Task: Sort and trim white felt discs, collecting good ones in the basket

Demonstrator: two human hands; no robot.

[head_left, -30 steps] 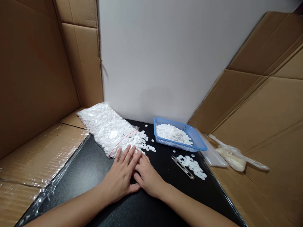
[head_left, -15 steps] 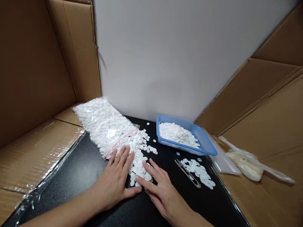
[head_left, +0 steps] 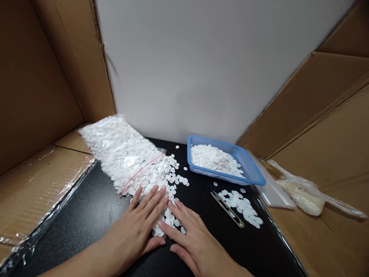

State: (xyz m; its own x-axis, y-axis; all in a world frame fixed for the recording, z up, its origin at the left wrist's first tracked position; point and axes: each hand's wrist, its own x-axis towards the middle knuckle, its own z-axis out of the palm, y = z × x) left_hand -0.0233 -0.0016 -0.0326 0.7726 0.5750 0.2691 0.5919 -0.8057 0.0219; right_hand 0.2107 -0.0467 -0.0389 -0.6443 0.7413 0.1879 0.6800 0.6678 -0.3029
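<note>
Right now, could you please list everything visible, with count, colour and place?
bag: one, clear with red line, back left
basket: one, blue, back right
snips: one, silvery, in front of basket
discs: many, white, in bag and basket, at bag's mouth, near snips
sleeves: count unclear, clear, right of basket
bundle: one, cream in clear plastic, far right
table: one, black, beneath
cardboard: several, brown, both sides
wall: one, grey, behind
left hand: one, bare, over discs
right hand: one, bare, over discs
</note>
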